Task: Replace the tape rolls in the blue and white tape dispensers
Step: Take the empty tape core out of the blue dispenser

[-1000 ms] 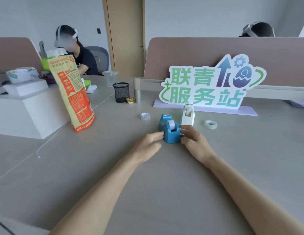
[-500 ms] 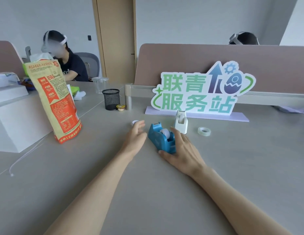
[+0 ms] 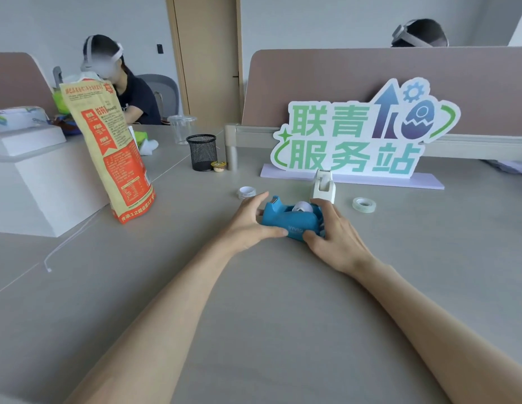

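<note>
The blue tape dispenser (image 3: 286, 218) lies side-on on the grey table, its cutter end to the left, with a white roll (image 3: 302, 206) seated in it. My left hand (image 3: 251, 221) grips its left end, thumb on the near side. My right hand (image 3: 335, 237) grips its right end. The white tape dispenser (image 3: 323, 186) stands upright just behind, untouched. One loose tape roll (image 3: 247, 192) lies behind my left hand. Another loose roll (image 3: 364, 204) lies to the right of the white dispenser.
A tall orange-and-tan paper bag (image 3: 111, 153) stands at the left beside a white box (image 3: 32, 182). A black mesh cup (image 3: 202, 152) and a small tin (image 3: 218, 166) sit behind. A green-lettered sign (image 3: 356, 141) stands against the partition. Two people sit beyond.
The blue dispenser has been turned from end-on to side-on. My left hand came back from near the loose roll and closed on the dispenser's left end; my right hand stays on it.
</note>
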{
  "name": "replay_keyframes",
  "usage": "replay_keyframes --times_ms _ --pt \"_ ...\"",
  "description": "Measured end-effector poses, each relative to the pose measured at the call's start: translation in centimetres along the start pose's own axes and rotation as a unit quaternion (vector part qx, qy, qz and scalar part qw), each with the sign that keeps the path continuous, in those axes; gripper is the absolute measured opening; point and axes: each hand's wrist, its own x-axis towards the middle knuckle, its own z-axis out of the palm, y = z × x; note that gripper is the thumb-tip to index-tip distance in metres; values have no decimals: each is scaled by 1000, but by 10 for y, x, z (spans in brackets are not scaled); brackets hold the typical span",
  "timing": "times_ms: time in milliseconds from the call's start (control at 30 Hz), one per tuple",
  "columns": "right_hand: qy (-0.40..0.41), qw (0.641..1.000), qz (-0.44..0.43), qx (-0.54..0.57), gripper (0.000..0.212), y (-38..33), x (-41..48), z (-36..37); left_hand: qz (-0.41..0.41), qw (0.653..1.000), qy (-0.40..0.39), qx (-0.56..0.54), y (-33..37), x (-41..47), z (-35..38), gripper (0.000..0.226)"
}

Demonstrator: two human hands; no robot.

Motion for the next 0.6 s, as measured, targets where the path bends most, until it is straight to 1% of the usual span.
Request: replay_keyframes --times_ms 67,167,267,333,400,467,500,600 --pt "6 1000 0 12 48 -1 0 0 0 1000 -14 -13 5 -3 -1 94" --pt "25 999 -13 30 36 -2 0 0 12 1000 -4 -27 3 -7 1 84" --pt "95 993 -46 61 16 -1 2 0 26 1000 7 -13 -5 -7 6 69" --pt "125 987 -52 81 12 0 4 -1 25 1000 1 -18 -7 -6 6 63" --pt "144 984 -67 75 10 0 5 -1 17 999 -20 -36 -7 -3 4 61" --pt "141 985 -79 63 12 -1 6 -1 16 998 -37 -51 -6 -1 3 58" --pt "126 987 -74 68 13 -1 7 -3 18 998 -38 -56 -7 -1 3 57" --pt "78 990 -35 115 12 -2 12 -11 20 997 -34 -59 -7 0 3 55"
